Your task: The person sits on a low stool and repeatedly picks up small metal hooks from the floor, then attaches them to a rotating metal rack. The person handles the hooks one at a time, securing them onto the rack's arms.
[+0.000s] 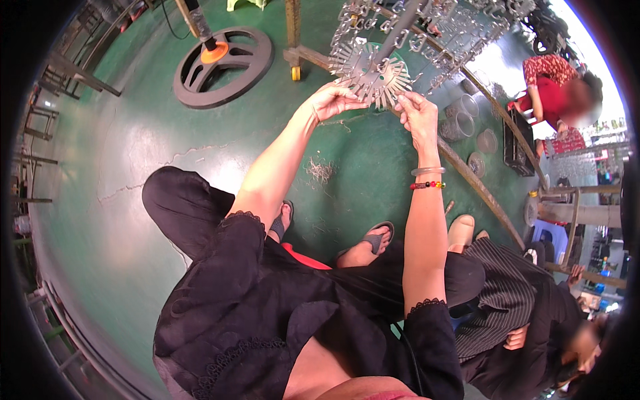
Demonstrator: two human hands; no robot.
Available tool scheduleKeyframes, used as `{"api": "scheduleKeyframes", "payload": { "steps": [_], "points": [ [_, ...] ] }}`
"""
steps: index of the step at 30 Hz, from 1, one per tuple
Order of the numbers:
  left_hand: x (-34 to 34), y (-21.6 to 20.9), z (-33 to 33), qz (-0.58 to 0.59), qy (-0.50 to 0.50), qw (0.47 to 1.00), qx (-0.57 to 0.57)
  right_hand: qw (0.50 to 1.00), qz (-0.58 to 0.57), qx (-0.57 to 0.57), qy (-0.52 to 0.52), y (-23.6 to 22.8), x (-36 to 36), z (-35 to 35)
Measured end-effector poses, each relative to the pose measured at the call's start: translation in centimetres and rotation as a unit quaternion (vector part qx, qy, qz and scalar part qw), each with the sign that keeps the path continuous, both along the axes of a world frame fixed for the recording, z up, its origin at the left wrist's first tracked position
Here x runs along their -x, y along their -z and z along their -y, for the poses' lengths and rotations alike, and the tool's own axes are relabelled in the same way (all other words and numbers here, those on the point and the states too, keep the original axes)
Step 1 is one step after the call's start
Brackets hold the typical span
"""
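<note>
A round metal disc (381, 85) with many narrow fins around its rim hangs in front of me on a grey rod (400, 30). At its lower left edge my left hand (335, 102) grips the fins, thumb below and fingers along the rim. My right hand (419, 115) is closed in a pinch by the disc's lower right edge. Whatever lies between its fingertips is too small to make out. Rows of bent metal hooks (440, 50) hang just above and to the right of the disc.
A black spoked wheel base (225, 68) stands at the far left. Rusty frame bars (480, 190) run along my right, past clear plastic tubs (459, 125) and a black crate (519, 150). One person in red (557, 93) sits beyond; another in dark striped clothes (500, 287) sits close at right.
</note>
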State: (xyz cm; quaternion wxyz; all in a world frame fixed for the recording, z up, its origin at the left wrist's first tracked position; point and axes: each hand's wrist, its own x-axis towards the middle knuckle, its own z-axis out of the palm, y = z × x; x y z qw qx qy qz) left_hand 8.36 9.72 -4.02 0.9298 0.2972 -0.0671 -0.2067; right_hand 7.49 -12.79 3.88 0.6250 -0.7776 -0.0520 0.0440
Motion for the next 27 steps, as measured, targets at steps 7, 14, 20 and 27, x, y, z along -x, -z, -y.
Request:
{"api": "scheduleKeyframes", "payload": {
  "steps": [7, 14, 20, 27],
  "points": [
    [-0.7, 0.7, -0.5, -0.014, 0.013, 1.000, 0.008, 0.988, 0.097, 0.106, 0.049, -0.3, 1.2, -2.5],
    [-1.6, 2.1, -1.6, 0.024, 0.044, 0.998, 0.031, 0.986, 0.115, 0.104, 0.061, 0.0, 2.1, -4.9],
    [-1.2, 2.5, -1.1, 0.128, 0.032, 0.990, -0.040, 0.975, 0.180, 0.126, 0.029, 0.6, 2.2, -4.3],
    [1.3, 3.9, -4.1, 0.038, 0.033, 0.999, 0.022, 0.967, 0.186, 0.148, 0.090, 0.0, 3.2, -6.0]
  ]
}}
